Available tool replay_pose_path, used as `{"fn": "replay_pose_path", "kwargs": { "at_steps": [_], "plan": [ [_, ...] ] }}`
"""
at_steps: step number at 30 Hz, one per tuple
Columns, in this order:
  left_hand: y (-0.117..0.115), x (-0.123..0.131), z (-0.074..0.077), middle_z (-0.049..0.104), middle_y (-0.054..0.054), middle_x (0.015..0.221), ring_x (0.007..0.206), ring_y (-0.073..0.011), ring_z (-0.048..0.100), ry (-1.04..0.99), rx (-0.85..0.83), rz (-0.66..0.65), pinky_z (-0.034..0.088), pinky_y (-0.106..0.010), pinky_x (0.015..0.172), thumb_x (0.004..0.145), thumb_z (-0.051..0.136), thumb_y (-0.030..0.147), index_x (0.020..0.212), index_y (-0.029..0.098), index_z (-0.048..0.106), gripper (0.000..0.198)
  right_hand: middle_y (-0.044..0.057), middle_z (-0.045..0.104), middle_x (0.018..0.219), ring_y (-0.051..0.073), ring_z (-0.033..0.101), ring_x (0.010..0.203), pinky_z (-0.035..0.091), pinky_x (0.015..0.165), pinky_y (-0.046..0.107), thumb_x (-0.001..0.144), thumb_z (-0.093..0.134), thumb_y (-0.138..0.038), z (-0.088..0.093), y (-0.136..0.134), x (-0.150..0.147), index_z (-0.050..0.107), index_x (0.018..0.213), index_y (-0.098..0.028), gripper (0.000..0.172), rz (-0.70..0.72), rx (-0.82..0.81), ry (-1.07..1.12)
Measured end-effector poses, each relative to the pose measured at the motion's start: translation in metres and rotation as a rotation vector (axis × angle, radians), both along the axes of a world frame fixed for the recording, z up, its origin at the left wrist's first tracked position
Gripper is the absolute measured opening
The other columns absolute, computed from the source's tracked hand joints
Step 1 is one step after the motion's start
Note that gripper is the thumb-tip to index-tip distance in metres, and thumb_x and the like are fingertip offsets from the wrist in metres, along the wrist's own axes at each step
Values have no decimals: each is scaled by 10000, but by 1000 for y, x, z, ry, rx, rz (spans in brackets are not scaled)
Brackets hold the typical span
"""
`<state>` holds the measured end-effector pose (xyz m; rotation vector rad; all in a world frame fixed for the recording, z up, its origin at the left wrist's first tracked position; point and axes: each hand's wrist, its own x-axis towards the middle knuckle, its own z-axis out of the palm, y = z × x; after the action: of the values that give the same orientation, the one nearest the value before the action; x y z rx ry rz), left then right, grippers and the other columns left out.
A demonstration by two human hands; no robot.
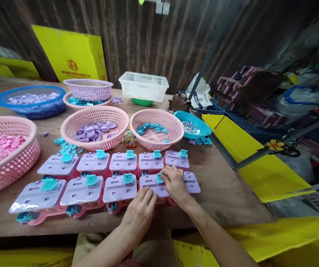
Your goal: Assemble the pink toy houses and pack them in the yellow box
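Observation:
Two rows of pink toy-like bodies with lilac plastic lids [120, 188] stand on the wooden table, each lid bearing a small turquoise clip [128, 178]. My right hand [176, 185] is closed, its fingertips at the turquoise clip [159, 179] on a front-row lilac lid [149, 181]. At that lid's near left edge, my left hand [140, 205] has its fingers bent together and gripping; the fingertips are partly hidden. To the right, another lilac lid [192, 182] is partly covered by my right hand.
Behind the rows, a pink basket [95, 111] holds lilac pieces and another pink basket [157, 115] holds turquoise pieces. A blue bowl [203, 128] with clear parts stands at right. A large pink basket [15, 163] is on the left. Yellow cartons [70, 55] border the table.

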<state>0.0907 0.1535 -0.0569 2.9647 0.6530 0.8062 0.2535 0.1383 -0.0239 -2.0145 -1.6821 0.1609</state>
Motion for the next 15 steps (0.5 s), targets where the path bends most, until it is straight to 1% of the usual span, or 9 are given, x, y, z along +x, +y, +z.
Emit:
{"fn": "replay_pose_path", "kwargs": {
  "at_steps": [2, 4, 6, 8, 9, 10, 12, 13, 15],
  "plan": [
    [-2, 0, -3, 626, -99, 994, 973, -232, 601, -30, 17, -4, 508, -387, 875, 776, 367, 22, 1031, 144, 527, 324, 14, 614, 804, 185, 486, 801, 292, 721, 335, 857, 456, -146, -2, -3, -2, 562, 728, -203, 176, -6, 33, -1],
    [-1, 0, -1, 629, -100, 978, 935, -233, 612, -66, -13, -14, 525, -379, 835, 768, 380, 41, 1086, 141, 505, 356, 11, 618, 796, 187, 499, 796, 310, 715, 335, 858, 459, -160, -2, -4, 0, 571, 729, -207, 178, 11, 38, 12],
    [5, -3, 7, 627, -99, 965, 902, -219, 614, -101, -72, -30, 538, -345, 792, 766, 407, 66, 1153, 138, 465, 398, 11, 616, 792, 187, 519, 805, 343, 722, 330, 858, 467, -185, 4, -1, 7, 580, 727, -206, 174, 74, 36, 63],
    [18, -7, 20, 622, -103, 975, 900, -214, 605, -127, -86, -48, 534, -333, 782, 759, 432, 80, 1209, 133, 419, 453, 17, 613, 826, 178, 541, 827, 387, 740, 315, 862, 467, -217, 17, 7, 21, 592, 786, -201, 147, 154, 70, 152],
    [27, -8, 28, 620, -107, 984, 903, -219, 601, -136, -71, -44, 529, -346, 786, 757, 440, 84, 1224, 131, 405, 471, 25, 613, 860, 172, 550, 839, 407, 746, 306, 865, 463, -233, 27, 14, 31, 593, 839, -194, 138, 168, 106, 188],
    [40, -9, 38, 617, -111, 997, 914, -228, 595, -130, -56, -34, 521, -365, 797, 759, 447, 92, 1234, 131, 397, 479, 37, 612, 899, 167, 556, 850, 423, 754, 299, 869, 456, -242, 37, 23, 41, 588, 899, -183, 148, 152, 146, 201],
    [70, -6, 58, 609, -116, 1027, 940, -242, 582, -81, -60, 2, 502, -397, 817, 770, 464, 117, 1227, 136, 406, 462, 70, 605, 986, 168, 560, 886, 435, 781, 300, 873, 438, -229, 59, 47, 64, 567, 1008, -155, 201, 47, 172, 109],
    [87, -1, 68, 601, -118, 1052, 964, -244, 572, -37, -89, 19, 490, -401, 835, 775, 473, 131, 1219, 139, 415, 448, 91, 595, 1031, 173, 556, 923, 429, 815, 308, 871, 428, -205, 67, 61, 76, 561, 1044, -141, 227, -11, 127, 0],
    [123, 14, 86, 579, -131, 1105, 1026, -249, 548, 43, -156, 63, 458, -401, 883, 780, 487, 145, 1209, 126, 427, 434, 135, 559, 1135, 196, 534, 1020, 409, 872, 330, 860, 425, -167, 79, 92, 98, 545, 1122, -122, 292, -72, -54, -215]
  ]
}}
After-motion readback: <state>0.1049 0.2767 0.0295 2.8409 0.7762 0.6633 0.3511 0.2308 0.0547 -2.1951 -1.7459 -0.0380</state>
